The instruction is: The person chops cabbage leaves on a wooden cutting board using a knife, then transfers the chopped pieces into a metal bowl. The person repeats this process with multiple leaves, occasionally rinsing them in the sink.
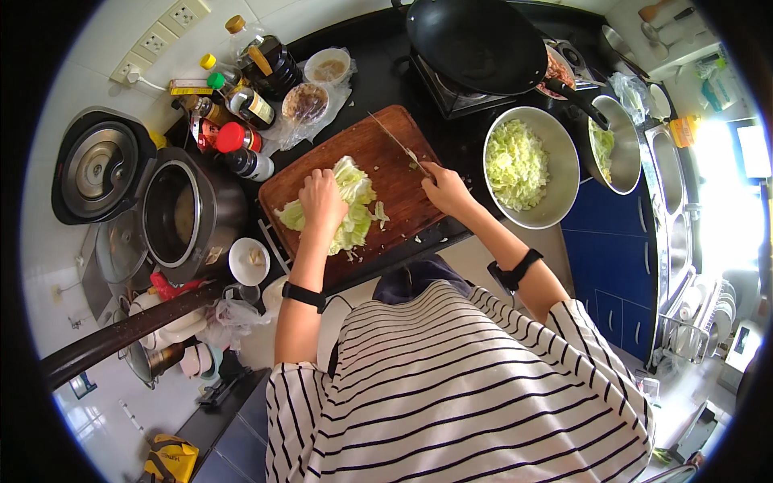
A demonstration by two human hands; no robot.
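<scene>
Pale green cabbage leaves (353, 190) lie in a heap on the left part of a brown wooden cutting board (392, 139). My left hand (323, 196) presses down on them with its fingers bent. Over the board's right side, my right hand (445, 188) grips the handle of a kitchen knife (398, 143), whose blade is seen edge-on and points up and left, apart from the leaves. Small cabbage scraps lie on the board and along its near edge. Right of my right hand, a large metal bowl (561, 181) holds chopped cabbage (516, 166).
A black wok (477, 45) sits on the stove, its handle reaching over a second metal bowl (628, 151). Bottles and a red-lidded jar (232, 139) stand at the back left. An open cooker (220, 211) and a small white bowl (241, 275) are left of the board.
</scene>
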